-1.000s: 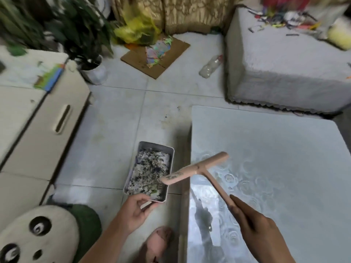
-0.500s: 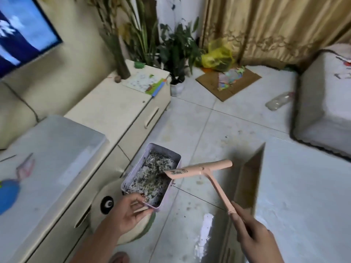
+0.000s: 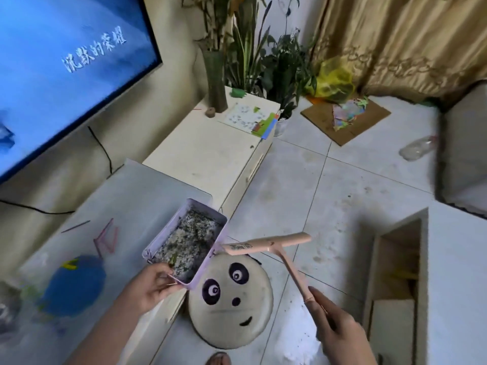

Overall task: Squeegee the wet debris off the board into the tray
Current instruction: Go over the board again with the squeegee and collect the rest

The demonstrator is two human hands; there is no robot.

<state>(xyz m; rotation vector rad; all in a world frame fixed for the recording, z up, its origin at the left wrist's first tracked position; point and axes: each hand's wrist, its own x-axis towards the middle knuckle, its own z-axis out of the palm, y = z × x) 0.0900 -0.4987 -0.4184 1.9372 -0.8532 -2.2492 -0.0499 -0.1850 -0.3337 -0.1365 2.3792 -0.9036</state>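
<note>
Both busy | left hand [image 3: 150, 288] grips tray [image 3: 196, 204] | right hand [image 3: 340, 330] grips squeegee [image 3: 276, 246], handle pointing up-left

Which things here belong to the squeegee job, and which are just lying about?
Job: pink squeegee in right hand; lilac tray of wet debris in left hand; board.
Lying about: panda-face stool, plastic bottle, cardboard sheet, yellow bag, television.
</note>
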